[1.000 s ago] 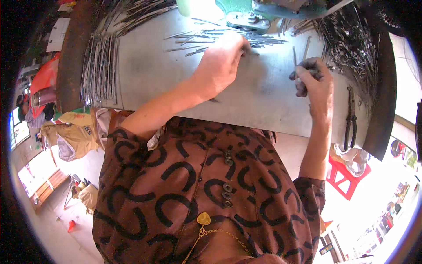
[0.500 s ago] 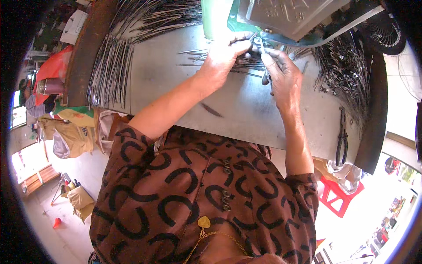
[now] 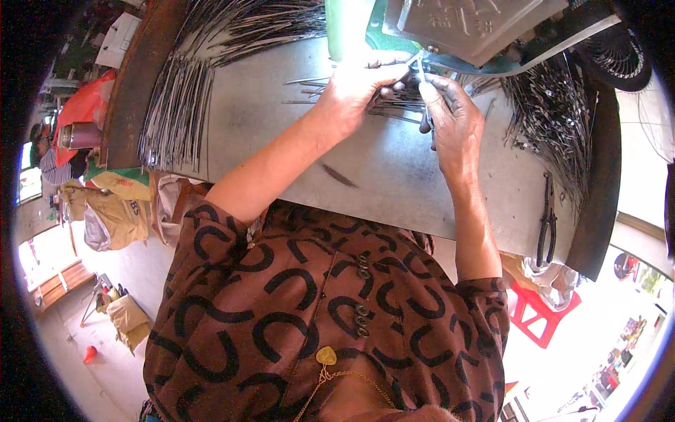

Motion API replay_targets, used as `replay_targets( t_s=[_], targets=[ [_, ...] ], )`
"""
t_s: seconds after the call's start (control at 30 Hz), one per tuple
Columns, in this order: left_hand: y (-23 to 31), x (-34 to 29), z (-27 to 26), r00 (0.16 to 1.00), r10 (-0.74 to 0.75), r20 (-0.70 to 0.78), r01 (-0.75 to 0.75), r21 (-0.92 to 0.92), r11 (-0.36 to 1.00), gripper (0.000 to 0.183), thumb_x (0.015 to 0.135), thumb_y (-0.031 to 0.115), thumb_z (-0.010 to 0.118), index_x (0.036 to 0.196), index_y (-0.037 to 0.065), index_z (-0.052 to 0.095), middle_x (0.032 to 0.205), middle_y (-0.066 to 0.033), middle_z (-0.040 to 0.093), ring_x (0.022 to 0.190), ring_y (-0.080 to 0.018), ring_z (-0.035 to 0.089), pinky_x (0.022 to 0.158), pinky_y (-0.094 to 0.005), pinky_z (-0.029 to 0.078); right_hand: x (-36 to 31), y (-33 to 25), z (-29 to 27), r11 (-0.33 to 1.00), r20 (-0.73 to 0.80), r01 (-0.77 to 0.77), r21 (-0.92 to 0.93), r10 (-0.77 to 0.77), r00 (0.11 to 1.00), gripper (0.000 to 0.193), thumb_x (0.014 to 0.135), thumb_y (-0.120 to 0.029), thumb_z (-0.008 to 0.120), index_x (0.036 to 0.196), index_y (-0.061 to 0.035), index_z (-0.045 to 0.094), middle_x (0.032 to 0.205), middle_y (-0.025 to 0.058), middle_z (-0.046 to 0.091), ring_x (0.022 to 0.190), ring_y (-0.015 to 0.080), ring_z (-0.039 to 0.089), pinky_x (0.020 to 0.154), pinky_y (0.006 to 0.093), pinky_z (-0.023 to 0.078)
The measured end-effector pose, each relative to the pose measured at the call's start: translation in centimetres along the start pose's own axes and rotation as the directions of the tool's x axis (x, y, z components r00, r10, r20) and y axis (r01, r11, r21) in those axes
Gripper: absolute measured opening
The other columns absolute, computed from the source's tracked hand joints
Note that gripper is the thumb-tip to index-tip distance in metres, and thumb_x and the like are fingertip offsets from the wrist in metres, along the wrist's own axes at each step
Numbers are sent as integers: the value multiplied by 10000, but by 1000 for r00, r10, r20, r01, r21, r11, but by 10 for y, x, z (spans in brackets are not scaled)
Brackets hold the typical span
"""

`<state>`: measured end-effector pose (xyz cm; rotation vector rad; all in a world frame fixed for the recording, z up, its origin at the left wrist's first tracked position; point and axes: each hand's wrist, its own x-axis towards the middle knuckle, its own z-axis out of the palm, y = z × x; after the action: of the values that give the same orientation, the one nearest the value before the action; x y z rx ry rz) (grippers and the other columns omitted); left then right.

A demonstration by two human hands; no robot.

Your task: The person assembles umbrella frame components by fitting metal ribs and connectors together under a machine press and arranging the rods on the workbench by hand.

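Observation:
My left hand [image 3: 358,83] is closed in a pinch at the front of a green machine [image 3: 380,32]; what its fingertips hold is lost in the glare. Just to its right, my right hand [image 3: 455,118] grips a thin, pale metal piece [image 3: 421,70] that points up towards the machine. The two sets of fingertips nearly meet at the piece's upper end. Under and between the hands, several thin metal rods [image 3: 402,105] lie on the grey metal worktop [image 3: 260,105].
Bundles of long thin rods [image 3: 176,112] cover the left side of the worktop. On the right lies a heap of rods with flattened ends [image 3: 552,105]. Black-handled pliers [image 3: 546,221] rest near the right edge. A grey metal cover [image 3: 471,28] overhangs the hands.
The ring-shaped end seen on the metal piece earlier now shows edge-on. My left fingertips have shifted slightly right and the piece's tip slightly up, towards the machine.

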<state>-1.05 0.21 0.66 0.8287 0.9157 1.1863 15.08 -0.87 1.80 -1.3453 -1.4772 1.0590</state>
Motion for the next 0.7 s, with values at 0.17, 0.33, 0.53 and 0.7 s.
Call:
replay_targets(
  t_s=[0.17, 0.33, 0.53, 0.7],
  targets=[
    [-8, 8, -7, 1000, 16, 18, -16, -39, 999, 222, 835, 119, 679, 1044, 54, 649, 835, 14, 622, 691, -45, 519, 517, -167, 361, 3, 2, 2, 1000, 3, 4, -1, -4, 1000, 216, 908, -184, 598, 1057, -41, 662, 603, 10, 562, 486, 60, 517, 447, 234, 411],
    [-7, 5, -6, 1000, -12, -16, 12, -11, 1000, 209, 834, 142, 685, 1022, 55, 656, 817, 21, 622, 689, -33, 518, 522, -167, 362, 1, 0, 3, 1000, 7, -19, -22, 20, 1000, 223, 910, -191, 598, 1066, -46, 660, 596, 4, 554, 482, 60, 513, 443, 232, 407],
    [-4, 1, 1, 999, 18, -49, -19, -29, 999, 162, 842, 86, 654, 978, -2, 660, 814, -10, 641, 666, -54, 538, 570, -205, 432, -1, 2, 11, 998, -20, -62, -30, 62, 998, 181, 916, -186, 582, 988, -35, 653, 582, 10, 555, 468, 72, 517, 419, 246, 403],
    [-4, 8, -17, 615, 676, 405, -592, 804, 57, 160, 819, 84, 656, 954, -3, 652, 786, -85, 608, 691, -207, 575, 629, -307, 467, 15, -13, -11, 993, 192, -93, -74, 106, 976, 189, 910, -195, 574, 956, -29, 651, 562, 3, 543, 447, 64, 502, 375, 240, 367]
  ],
)
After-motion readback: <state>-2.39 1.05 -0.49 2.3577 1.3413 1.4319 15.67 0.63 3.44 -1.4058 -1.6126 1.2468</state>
